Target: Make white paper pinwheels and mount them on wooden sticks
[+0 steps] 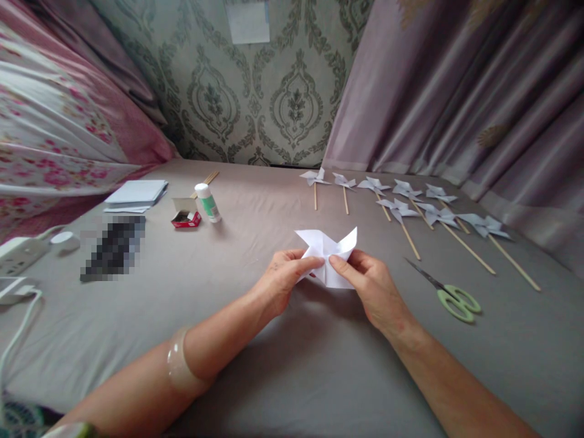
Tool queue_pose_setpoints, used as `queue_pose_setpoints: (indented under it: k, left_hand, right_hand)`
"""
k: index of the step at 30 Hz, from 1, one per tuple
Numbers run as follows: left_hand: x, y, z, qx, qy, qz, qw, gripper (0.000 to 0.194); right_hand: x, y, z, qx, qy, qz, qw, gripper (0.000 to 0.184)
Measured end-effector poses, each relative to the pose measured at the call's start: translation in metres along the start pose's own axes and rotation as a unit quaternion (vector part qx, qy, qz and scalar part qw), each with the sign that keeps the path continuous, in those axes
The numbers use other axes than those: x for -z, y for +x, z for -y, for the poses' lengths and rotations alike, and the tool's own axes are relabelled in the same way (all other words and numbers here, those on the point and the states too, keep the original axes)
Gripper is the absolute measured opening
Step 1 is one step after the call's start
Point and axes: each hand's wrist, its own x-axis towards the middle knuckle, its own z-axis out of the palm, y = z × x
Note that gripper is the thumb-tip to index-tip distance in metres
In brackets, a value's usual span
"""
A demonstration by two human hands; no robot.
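Observation:
Between my two hands is a white paper pinwheel (335, 277) without a stick, held just above the grey cloth. My left hand (285, 274) pinches its left side, the thumb pressing near the centre. On the other side my right hand (371, 283) grips it, its thumb also close to the middle where the folded points meet. Two paper blades stick up at the top. The fingers behind the paper are mostly hidden. Green-handled scissors (456, 301) lie to the right of my right hand, blades pointing away to the left.
Several finished pinwheels (401, 210) on wooden sticks lie at the back right. A glue stick (208, 204) stands beside a small open red box (186, 220). Thin sticks (212, 177), a paper stack (135, 193), a blurred dark object (114, 248) and a power strip (20, 255) are leftward.

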Motion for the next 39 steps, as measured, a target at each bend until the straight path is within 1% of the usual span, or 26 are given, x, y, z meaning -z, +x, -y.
queue_pose_setpoints:
  k: [6,12,19,25,30,39]
  left_hand:
    - [-0.004,-0.004,-0.002,0.022,0.003,0.004,1.000,0.022]
    - [-0.003,-0.003,-0.003,0.032,0.015,0.011,0.999,0.022]
    - [-0.001,0.000,-0.004,0.015,0.033,-0.004,0.999,0.023]
    - [-0.001,0.000,-0.004,0.021,0.044,-0.001,0.999,0.023]
    - [-0.001,-0.002,-0.007,0.030,0.057,-0.006,0.998,0.019]
    - [-0.003,-0.003,-0.010,0.033,0.053,-0.014,0.998,0.014]
  right_hand:
    - [-0.001,0.001,-0.004,-0.031,0.030,-0.035,0.998,0.038]
    - [-0.001,0.002,-0.002,-0.056,0.050,-0.043,0.996,0.036]
    - [-0.001,0.001,0.000,-0.085,0.050,-0.046,0.994,0.034]
    - [-0.002,0.000,0.004,-0.094,0.032,-0.039,0.994,0.032]
    - [-0.003,-0.002,0.007,-0.094,0.028,-0.028,0.995,0.032]
    - [-0.003,-0.001,0.005,-0.087,0.029,-0.025,0.995,0.032]
